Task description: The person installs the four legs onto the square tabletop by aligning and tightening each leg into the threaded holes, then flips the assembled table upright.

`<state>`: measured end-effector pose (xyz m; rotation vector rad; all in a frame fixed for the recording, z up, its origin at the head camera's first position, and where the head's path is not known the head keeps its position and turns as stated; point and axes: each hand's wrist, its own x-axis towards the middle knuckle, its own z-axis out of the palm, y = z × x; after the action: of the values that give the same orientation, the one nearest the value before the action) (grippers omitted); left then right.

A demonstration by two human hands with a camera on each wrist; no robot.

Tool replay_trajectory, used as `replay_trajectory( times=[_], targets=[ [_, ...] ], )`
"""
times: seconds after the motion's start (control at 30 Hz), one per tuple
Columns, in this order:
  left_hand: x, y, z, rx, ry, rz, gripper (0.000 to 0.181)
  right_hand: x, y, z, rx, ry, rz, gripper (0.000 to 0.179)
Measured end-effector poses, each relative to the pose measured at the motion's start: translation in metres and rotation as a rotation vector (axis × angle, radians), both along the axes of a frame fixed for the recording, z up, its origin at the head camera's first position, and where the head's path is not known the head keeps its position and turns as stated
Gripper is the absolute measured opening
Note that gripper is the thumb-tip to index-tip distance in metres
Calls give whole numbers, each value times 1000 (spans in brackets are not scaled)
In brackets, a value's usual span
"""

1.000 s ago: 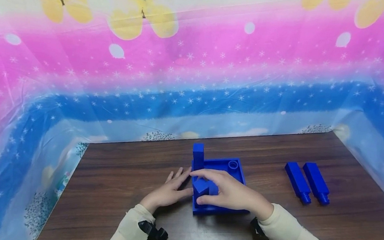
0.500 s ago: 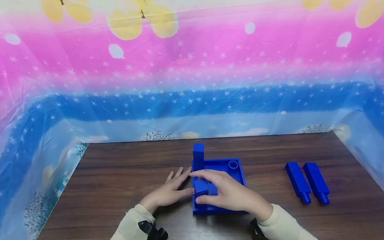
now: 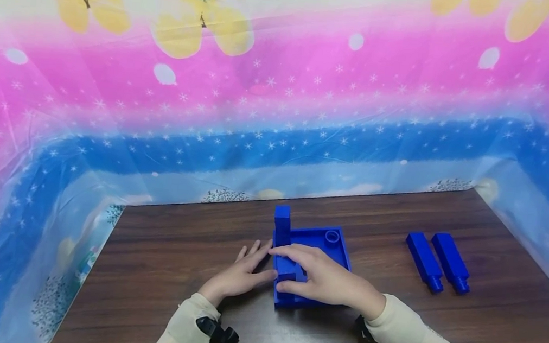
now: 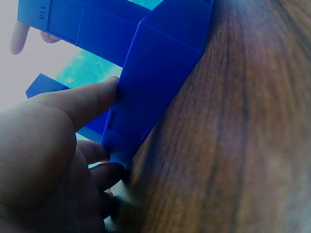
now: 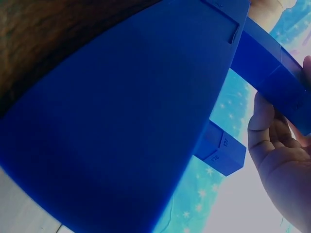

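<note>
A shallow blue square tray-like piece [image 3: 298,304] lies on the wooden table, with a round socket [image 3: 332,237] in its far right corner. From its far left corner rises one upright blue square leg [image 3: 282,224]. My right hand [image 3: 331,277] grips a second blue leg [image 3: 287,274] standing at the near left corner, its fingers and thumb around the upper part. Marked 118, that leg [image 4: 92,26] shows from the side in the left wrist view. My left hand [image 3: 238,277] rests with extended fingers against the tray's left wall, the thumb [image 4: 92,97] touching its edge.
Two more blue legs [image 3: 424,261] with threaded ends lie side by side on the table [image 3: 373,223] to the right. A patterned pink and blue cloth [image 3: 279,112] hangs behind the table and along its sides. Each wrist carries a black strapped camera [image 3: 218,333].
The leg in my right hand has turned, its top now squarer to the tray's edges. The thumb and fingers have shifted slightly with it. My left hand stays against the tray.
</note>
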<state>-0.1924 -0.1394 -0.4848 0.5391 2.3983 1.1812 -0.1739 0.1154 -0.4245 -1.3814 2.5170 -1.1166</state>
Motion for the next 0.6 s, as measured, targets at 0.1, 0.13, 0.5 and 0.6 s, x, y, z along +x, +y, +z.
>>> replay_trajectory(
  times=[0.1,0.13,0.5,0.6],
  targets=[
    [0,0,-1,4,0,2,87,0,0,-1,-1,6,-3,61],
    [0,0,-1,6,1,4,87,0,0,-1,-2,5,-2,61],
    [2,-1,-2,27,-6,15,103,0,-3,-5,-38,-16,-23,51],
    [2,-1,-2,31,-5,12,103,0,-4,-6,-44,-23,-31,50]
  ],
)
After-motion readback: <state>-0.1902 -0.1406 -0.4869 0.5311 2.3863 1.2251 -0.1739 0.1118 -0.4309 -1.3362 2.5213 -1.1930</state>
